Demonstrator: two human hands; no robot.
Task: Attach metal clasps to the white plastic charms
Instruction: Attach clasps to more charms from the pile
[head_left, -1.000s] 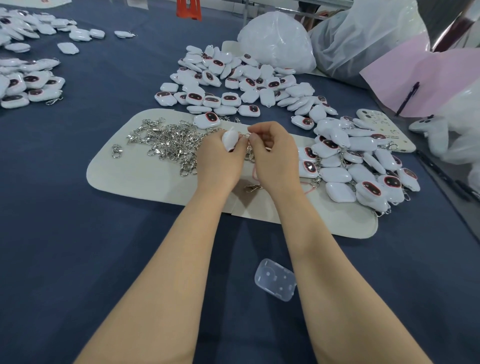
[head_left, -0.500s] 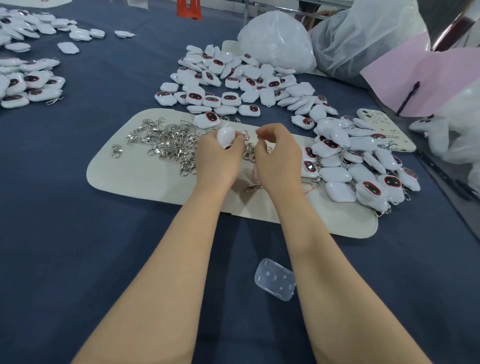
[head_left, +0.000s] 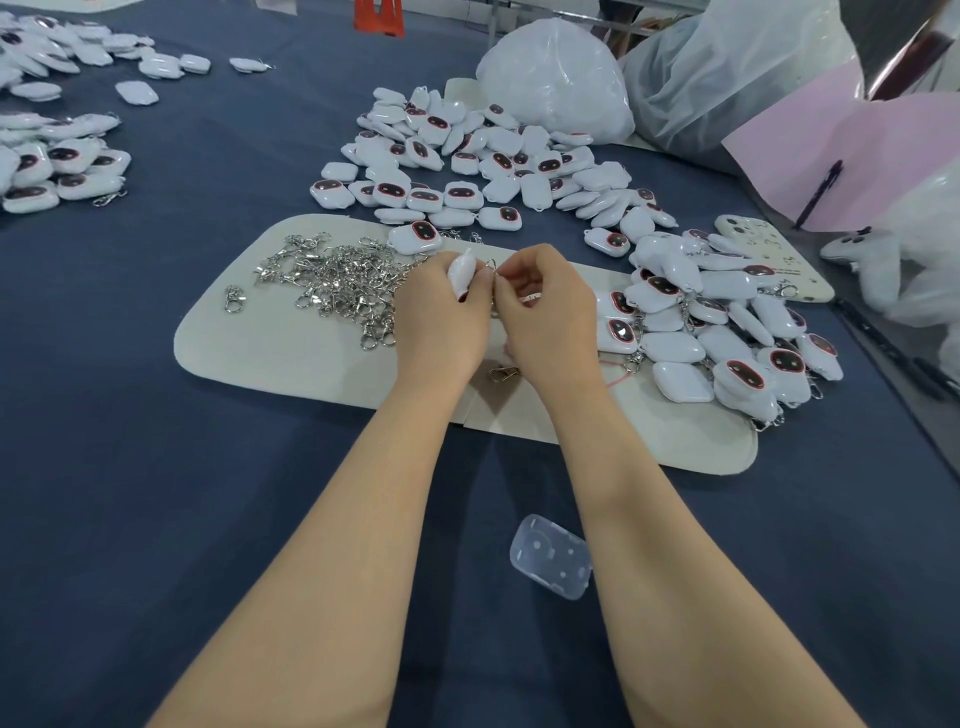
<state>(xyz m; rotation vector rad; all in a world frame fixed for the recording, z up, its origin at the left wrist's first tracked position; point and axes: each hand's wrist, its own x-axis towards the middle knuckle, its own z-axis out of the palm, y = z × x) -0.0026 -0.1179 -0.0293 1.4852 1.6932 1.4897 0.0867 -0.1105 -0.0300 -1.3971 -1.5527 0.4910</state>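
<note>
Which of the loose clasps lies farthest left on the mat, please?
The single clasp at the left end of the mat. It lies apart, left of the pile; the other stray lies right of the pile.

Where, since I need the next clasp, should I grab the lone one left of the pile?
Pinch the lone clasp across its middle, coming from above on its left: it lies flat on the mat, apart from the pile on its right, so nothing should tangle.

Left hand (head_left: 441, 317) grips charm (head_left: 461, 271); right hand (head_left: 548, 317) pinches clasp (head_left: 492, 266).
</note>
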